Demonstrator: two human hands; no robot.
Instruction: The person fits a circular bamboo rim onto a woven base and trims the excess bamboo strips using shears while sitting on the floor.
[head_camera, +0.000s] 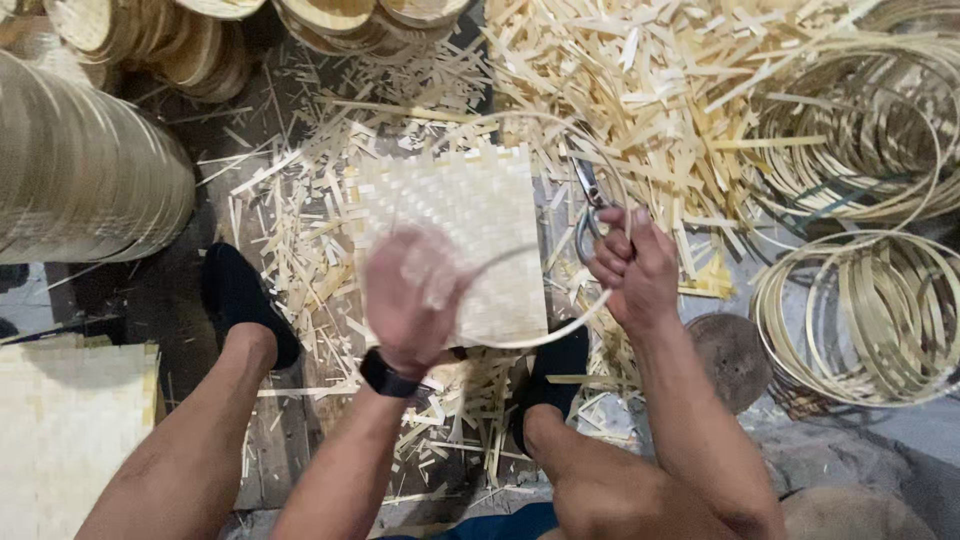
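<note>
Left hand (412, 298) blurred, grip unclear, at thin pale bamboo hoop (560, 330) over square woven bamboo mat (470, 215). Right hand (632, 270) fingers clamped on hoop and metal shears (590, 205). Hoop probably light, springy; best held along rim.

thin pale bamboo hoop (560, 325) arcs over square woven mat (455, 235), apparently flat.

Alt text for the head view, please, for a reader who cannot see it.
A seated person's left hand, motion-blurred, and right hand hold a thin bamboo hoop over a square woven mat on the floor. The right hand also grips metal shears. Bamboo offcuts and stacked hoops lie around.
</note>
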